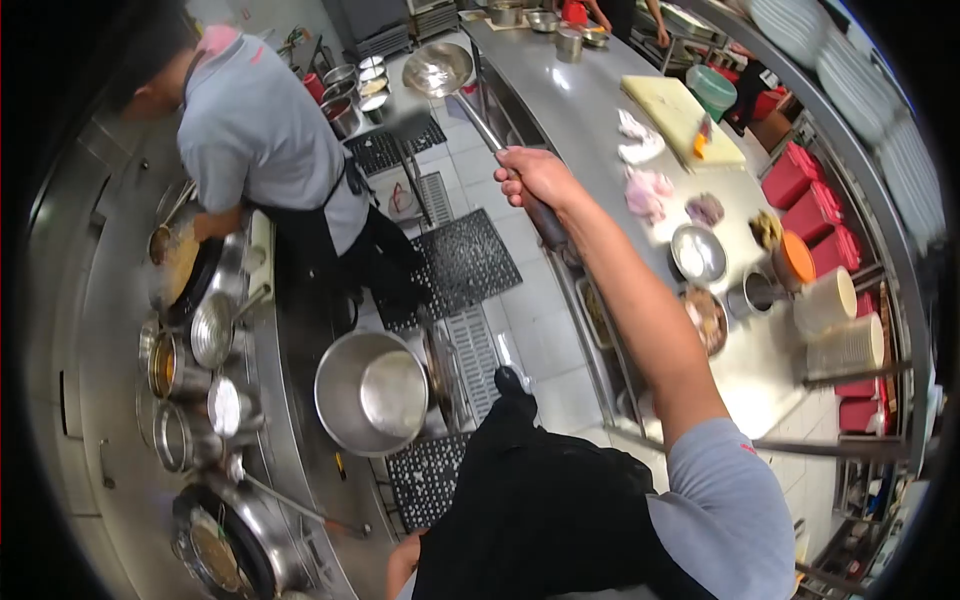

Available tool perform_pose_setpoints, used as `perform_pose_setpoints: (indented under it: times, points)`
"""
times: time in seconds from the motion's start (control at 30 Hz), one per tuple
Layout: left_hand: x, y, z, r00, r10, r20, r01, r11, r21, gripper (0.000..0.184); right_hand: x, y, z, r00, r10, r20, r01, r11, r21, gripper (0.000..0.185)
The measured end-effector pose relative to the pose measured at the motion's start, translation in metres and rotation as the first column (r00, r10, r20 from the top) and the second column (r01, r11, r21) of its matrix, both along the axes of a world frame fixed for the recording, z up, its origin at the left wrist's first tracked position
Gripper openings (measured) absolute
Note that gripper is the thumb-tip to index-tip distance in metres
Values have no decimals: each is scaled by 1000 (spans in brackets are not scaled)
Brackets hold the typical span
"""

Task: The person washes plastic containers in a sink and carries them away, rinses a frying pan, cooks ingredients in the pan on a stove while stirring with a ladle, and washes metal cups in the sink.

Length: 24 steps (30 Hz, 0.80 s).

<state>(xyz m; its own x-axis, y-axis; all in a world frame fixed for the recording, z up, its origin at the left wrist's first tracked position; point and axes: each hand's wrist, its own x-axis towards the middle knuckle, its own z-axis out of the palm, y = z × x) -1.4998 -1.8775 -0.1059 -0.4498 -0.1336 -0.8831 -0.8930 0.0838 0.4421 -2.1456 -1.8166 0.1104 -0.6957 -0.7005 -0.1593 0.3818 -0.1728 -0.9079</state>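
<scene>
Held out in front of me, my right hand (535, 180) is closed around the long handle of a metal ladle (438, 70). The handle's dark grip end sticks out below my fist, and the round shiny bowl points away over the floor. At the bottom edge a bit of my left arm (403, 562) shows beside my black apron; the left hand itself does not show. A large steel pot (370, 393) with bare inner walls stands in front of me, left of my foot.
To the left, a co-worker (270, 130) bends over a wok (185, 265) on the stove line. Several metal containers (178, 370) and a second wok (225, 545) line that side. On the right, a steel counter (560, 85) bears a cutting board (680, 120) and bowls. Perforated mats (465, 268) lie underfoot.
</scene>
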Motion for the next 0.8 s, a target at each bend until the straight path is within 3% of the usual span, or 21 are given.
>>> perform_pose_setpoints:
  times: [0.13, 0.2, 0.33, 0.43, 0.6, 0.7, 0.8]
  points:
    - [-182, -77, 90, 999, -40, 30, 37, 996, 83, 29, -97, -75, 10, 999, 38, -37, -38, 999, -22, 15]
    - [-249, -106, 133, 984, 94, 151, -113, 986, 124, 27, -131, -105, 8, 999, 41, -22, -41, 999, -28, 13]
    - [-338, -146, 168, 993, 96, 73, -96, 995, -11, 29, -202, -169, 4, 997, 76, -19, -76, 996, -44, 11]
    - [-397, -171, 163, 979, 153, -134, -163, 984, -66, 27, -263, -232, -9, 980, 193, 49, -191, 980, -58, 10]
    - [-444, -182, 114, 849, 524, -66, -528, 842, -109, 24, -345, -342, -26, 914, 406, 17, -404, 912, -67, 13]
    - [-455, -158, 83, 776, 631, -18, -627, 767, -136, 16, -366, -399, -22, 862, 503, -70, -499, 864, 64, 14]
    - [-465, -125, 75, 795, 594, -126, -606, 787, -115, 16, -373, -456, -32, 787, 608, -107, -585, 789, 187, 19]
